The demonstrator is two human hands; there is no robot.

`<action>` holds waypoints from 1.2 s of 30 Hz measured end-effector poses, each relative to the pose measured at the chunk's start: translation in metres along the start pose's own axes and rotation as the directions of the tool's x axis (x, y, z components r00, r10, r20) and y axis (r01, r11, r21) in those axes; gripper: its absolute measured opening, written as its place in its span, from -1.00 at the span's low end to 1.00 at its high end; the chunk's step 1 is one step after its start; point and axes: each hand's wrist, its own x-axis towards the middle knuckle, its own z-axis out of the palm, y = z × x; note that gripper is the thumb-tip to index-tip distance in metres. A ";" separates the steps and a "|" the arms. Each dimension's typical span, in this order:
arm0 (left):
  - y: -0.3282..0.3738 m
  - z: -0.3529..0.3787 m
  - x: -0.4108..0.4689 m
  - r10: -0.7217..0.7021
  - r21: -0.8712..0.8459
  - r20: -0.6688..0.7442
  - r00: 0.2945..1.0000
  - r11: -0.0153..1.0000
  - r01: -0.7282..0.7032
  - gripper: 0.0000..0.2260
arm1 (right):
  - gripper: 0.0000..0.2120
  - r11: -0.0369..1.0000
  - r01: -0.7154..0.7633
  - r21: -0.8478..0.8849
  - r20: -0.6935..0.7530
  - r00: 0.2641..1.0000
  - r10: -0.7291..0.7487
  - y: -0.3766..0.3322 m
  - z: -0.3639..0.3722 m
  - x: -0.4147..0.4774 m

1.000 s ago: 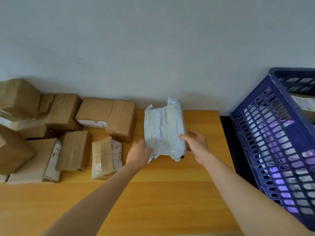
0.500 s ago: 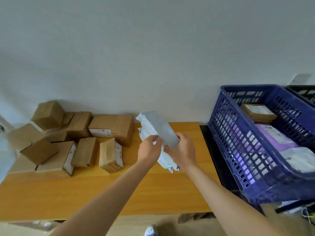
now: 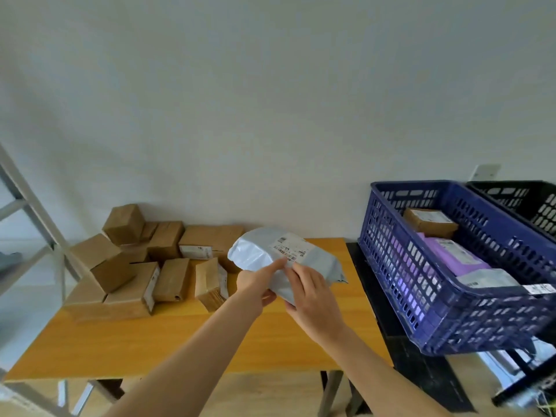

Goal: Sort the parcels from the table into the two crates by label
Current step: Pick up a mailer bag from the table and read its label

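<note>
Here the grey plastic parcel (image 3: 270, 251) is held up over the far right part of the wooden table (image 3: 180, 335), clear of its surface, with its white printed label (image 3: 290, 249) facing up. The left hand (image 3: 257, 284) grips the parcel's near left side, fingers curled beneath it and one finger stretched over the top so that its tip touches the label's near edge. The right hand (image 3: 310, 293) holds the near right side, its fingers bent over the top face just beside the label and its thumb hidden.

To the left on the table lies a heap of brown cardboard boxes (image 3: 144, 260), several with white labels, packed against each other and against the far wall.

To the right of the table, tilted towards the person, stands the blue crate (image 3: 451, 320). It holds a small brown box (image 3: 428, 221) at its far end, a purple parcel (image 3: 451, 254) in the middle and a grey parcel (image 3: 484, 279) nearest. Beyond it, at the far right, is the black crate (image 3: 517, 200); what it holds cannot be seen. A grey metal frame (image 3: 27, 203) rises at the left edge
</note>
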 end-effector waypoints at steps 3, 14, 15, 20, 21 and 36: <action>-0.003 -0.012 -0.005 0.051 0.015 -0.016 0.999 0.999 -0.051 -0.56 | -0.47 0.999 0.008 -0.031 0.013 1.000 -0.008 -0.018 -0.012 -0.001; 0.018 -0.115 -0.007 0.306 0.354 0.224 0.925 0.859 -0.369 -0.60 | -0.50 0.937 -0.314 0.151 0.142 0.945 0.294 -0.071 -0.054 0.025; 0.023 -0.123 -0.007 0.358 0.457 0.266 0.895 0.770 -0.444 -0.60 | -0.45 0.937 -0.324 0.130 0.156 0.940 0.304 -0.073 -0.056 0.030; 0.041 -0.155 -0.009 0.393 0.705 0.588 0.708 0.182 -0.686 -0.47 | -0.12 0.865 -0.479 0.149 0.406 0.827 0.388 -0.081 -0.073 0.042; 0.044 -0.160 -0.009 0.351 0.685 0.646 0.678 0.124 -0.717 -0.46 | -0.10 0.821 -0.541 0.181 0.474 0.780 0.409 -0.082 -0.077 0.043; 0.065 -0.190 -0.024 0.130 0.609 0.787 0.603 -0.008 -0.793 -0.32 | -0.16 0.303 -0.804 0.512 0.706 0.595 0.385 -0.114 -0.093 0.026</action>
